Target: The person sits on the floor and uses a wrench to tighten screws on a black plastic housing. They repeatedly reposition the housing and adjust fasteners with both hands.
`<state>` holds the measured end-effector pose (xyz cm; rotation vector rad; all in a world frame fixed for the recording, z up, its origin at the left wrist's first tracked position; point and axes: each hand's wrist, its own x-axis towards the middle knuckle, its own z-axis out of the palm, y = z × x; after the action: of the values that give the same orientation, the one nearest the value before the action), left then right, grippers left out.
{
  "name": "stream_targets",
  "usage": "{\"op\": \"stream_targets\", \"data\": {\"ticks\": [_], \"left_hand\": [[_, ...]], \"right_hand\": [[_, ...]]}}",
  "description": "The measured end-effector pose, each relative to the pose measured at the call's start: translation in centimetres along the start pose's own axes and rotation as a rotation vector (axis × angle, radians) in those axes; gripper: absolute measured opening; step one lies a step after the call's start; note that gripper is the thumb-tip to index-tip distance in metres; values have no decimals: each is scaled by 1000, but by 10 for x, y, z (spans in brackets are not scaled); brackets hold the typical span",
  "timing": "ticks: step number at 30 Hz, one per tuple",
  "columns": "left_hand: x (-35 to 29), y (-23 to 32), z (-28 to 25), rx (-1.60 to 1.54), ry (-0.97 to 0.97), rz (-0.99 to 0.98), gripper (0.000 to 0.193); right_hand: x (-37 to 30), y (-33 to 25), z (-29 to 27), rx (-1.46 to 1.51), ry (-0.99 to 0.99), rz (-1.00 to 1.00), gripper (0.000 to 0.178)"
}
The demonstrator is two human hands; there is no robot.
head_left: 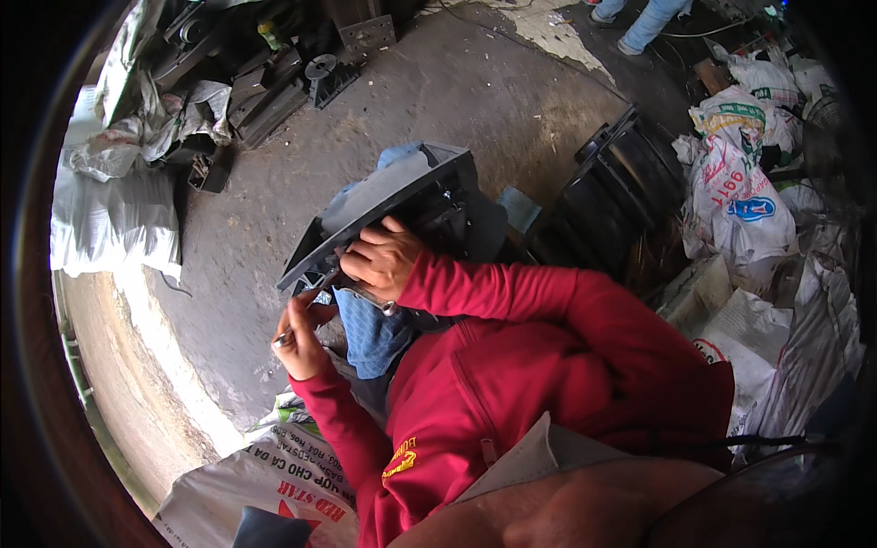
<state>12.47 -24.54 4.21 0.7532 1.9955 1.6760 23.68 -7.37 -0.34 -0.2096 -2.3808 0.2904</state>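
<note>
Across my lap leans a dark grey casing (388, 196) with raised walls and a shadowed inner side. My right hand (384, 260) is closed against that inner side, its fingers curled; what they grip is hidden. The rounded end of a shiny metal tool (390, 309) sticks out just below it. At the casing's lower left corner my left hand (303, 336) pinches a slim tool with a bright metal end (284, 338), its kind unclear. Blue cloth (373, 333) over my legs shows beneath the casing.
Black ribbed plastic parts (614, 187) stand to the right, with white printed sacks (740, 201) beyond. Metal parts (333, 78) lie at the far left near crumpled sheeting (119, 215). Another sack (265, 484) lies near my left arm. A person's legs (649, 27) show at the far right.
</note>
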Motion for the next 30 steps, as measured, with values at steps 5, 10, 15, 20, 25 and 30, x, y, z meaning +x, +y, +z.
{"op": "stream_targets", "data": {"ticks": [5, 10, 15, 20, 25, 30], "left_hand": [[11, -73, -16, -592, 97, -244, 38], [6, -54, -27, -463, 83, 36, 43], [-15, 18, -1, 48, 111, 102, 25], [-11, 39, 13, 525, 133, 427, 10], [-8, 39, 15, 538, 140, 419, 11], [-6, 42, 15, 524, 100, 424, 12]], "right_hand": [[1, -5, -3, -28, -38, -4, 30], [8, 2, -7, 4, -12, -47, 30], [6, 0, -10, 18, -3, -18, 31], [9, -1, -9, 77, 6, -33, 31], [7, 2, -7, 39, -7, -26, 31], [7, 3, -7, 53, -5, -22, 31]]}}
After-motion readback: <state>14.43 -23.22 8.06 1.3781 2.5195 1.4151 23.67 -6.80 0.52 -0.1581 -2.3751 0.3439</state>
